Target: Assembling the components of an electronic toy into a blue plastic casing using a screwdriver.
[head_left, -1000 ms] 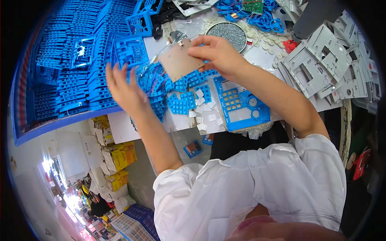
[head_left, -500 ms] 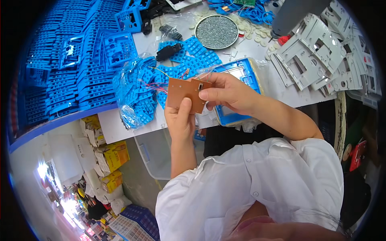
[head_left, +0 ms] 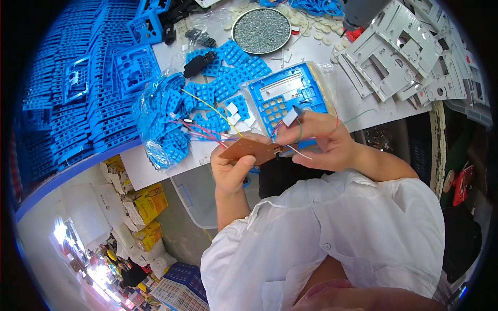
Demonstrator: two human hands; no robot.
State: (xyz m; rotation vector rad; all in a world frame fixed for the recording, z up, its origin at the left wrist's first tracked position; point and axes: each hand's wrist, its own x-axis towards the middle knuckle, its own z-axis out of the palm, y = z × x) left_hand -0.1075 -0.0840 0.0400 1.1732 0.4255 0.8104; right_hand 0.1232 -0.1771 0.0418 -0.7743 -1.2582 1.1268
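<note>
My left hand grips a brown circuit board by its left part, thumb on top. The board is tilted, and red, yellow and other thin wires run out from it to the left. Beside the board's right end, my right hand is closed on a small pale rectangular part with wires attached. Green and white wires trail around those fingers. Just beyond my hands lies a blue plastic casing with a window and rows of key holes, resting on clear plastic film.
Blue keypad pieces with a black part lie in the middle. Stacked blue casings fill the left. A round tray of small metal bits stands at the back, with white plastic panels at right and a grey tool above.
The board has tipped from facing up to lying nearly edge-on. My right hand has left the board's edge and now holds the small wired part. The view has shifted slightly.
</note>
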